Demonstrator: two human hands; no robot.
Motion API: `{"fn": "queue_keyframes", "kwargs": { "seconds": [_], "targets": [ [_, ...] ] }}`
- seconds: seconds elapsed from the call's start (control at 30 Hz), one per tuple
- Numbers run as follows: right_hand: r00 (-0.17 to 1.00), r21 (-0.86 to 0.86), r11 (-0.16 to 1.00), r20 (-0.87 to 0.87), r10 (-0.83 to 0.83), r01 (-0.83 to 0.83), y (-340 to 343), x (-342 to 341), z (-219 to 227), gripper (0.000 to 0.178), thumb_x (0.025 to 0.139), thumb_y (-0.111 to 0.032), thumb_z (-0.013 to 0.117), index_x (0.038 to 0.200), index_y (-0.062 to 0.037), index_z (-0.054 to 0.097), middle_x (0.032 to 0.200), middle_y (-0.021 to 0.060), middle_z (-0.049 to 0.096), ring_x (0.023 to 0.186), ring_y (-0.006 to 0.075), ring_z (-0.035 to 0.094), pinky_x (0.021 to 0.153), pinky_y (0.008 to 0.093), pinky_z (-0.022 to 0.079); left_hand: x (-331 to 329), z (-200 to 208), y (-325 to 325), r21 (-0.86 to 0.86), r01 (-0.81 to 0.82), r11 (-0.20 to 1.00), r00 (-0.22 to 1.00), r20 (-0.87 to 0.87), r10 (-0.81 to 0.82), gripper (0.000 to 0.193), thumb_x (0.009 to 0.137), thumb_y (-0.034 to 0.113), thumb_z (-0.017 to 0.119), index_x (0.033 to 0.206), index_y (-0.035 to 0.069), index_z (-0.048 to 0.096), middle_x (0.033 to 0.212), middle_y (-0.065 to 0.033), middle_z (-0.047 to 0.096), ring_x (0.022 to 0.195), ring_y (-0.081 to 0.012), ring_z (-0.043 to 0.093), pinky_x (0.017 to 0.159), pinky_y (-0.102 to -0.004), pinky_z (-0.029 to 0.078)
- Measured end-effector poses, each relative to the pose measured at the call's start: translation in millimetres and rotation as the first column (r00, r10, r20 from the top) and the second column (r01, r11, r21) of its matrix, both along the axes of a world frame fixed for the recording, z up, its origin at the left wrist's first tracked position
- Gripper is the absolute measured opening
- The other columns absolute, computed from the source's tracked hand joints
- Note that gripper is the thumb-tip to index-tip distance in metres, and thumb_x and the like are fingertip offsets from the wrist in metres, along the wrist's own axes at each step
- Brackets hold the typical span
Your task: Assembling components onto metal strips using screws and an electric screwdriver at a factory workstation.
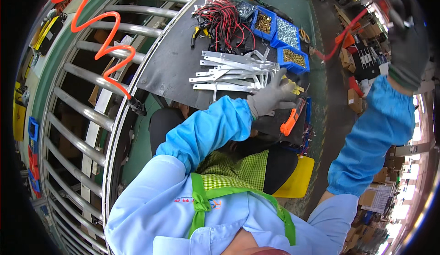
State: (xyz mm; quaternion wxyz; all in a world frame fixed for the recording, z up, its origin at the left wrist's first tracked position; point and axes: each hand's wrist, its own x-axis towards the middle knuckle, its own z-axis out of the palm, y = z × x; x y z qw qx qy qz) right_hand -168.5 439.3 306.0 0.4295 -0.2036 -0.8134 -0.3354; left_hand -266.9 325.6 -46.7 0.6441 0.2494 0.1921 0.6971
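My left hand [271, 97], in a grey glove, reaches over the right end of a pile of flat silver metal strips [224, 74]. Its fingers are spread, with the thumb apart. A small yellow piece [297, 89] shows beside the fingertips; its kind is unclear. Just below lies an orange handheld tool [292, 118] with a cord. High on the right, my right hand [409, 55], in a dark-looking glove, is raised away from the bench. It is closed around a red and black cable [355, 22] that trails down to the left; its fingertips are partly in shadow.
Blue bins of brass-coloured [263, 23] and silver fasteners [287, 34] line the bench's far right. Red and black wires [222, 19] are heaped behind the strips, near yellow-and-black pliers [200, 34]. At left, an orange coiled hose [107, 48] hangs over a roller conveyor [87, 113].
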Motion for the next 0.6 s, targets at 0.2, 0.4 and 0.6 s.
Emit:
{"fn": "queue_keyframes", "kwargs": {
  "seconds": [0.2, 0.4, 0.6],
  "targets": [
    [0.943, -0.31, 0.891, -0.119, 0.311, -0.333, -25.8, 111.7, -31.2, 0.052, 0.092, 0.002, 0.053, 0.143, -0.0025, 0.042, 0.128, 0.0147, 0.06, 0.104, 0.0142, 0.063, 0.076, 0.02, 0.054, 7.9, 18.4, -51.2, 0.162, 0.11, 0.981, 0.859, -0.513, -0.011, 0.058, 0.091, 0.011, 0.066, 0.141, 0.003, 0.037, 0.102, -0.0074, 0.058, 0.081, -0.012, 0.061, 0.071, -0.0268, 0.053],
    [0.614, -0.457, 0.494, -0.758, 0.219, -0.74, -99.0, 225.3, -68.1, 0.048, 0.103, -0.03, 0.042, 0.142, -0.0018, 0.036, 0.129, 0.0224, 0.057, 0.07, 0.0087, 0.055, 0.048, 0.0176, 0.046, -114.2, 24.4, -118.0, -0.148, 0.135, 0.98, 0.763, -0.616, -0.198, 0.035, 0.088, 0.019, 0.065, 0.116, 0.007, 0.049, 0.087, -0.0071, 0.065, 0.062, -0.0117, 0.059, 0.052, -0.0261, 0.048],
    [0.927, -0.872, 0.349, -0.374, -0.025, -0.342, -68.9, 284.3, -195.6, 0.039, 0.099, -0.031, 0.046, 0.125, -0.0028, 0.049, 0.096, 0.015, 0.058, 0.055, 0.01, 0.048, 0.041, 0.0205, 0.04, -137.1, 39.4, -122.1, 0.014, -0.015, 1.0, 0.651, -0.759, 0.02, 0.042, 0.098, 0.04, 0.053, 0.112, 0.001, 0.056, 0.083, -0.0042, 0.062, 0.062, -0.0072, 0.057, 0.051, -0.0185, 0.044]
  ]
}}
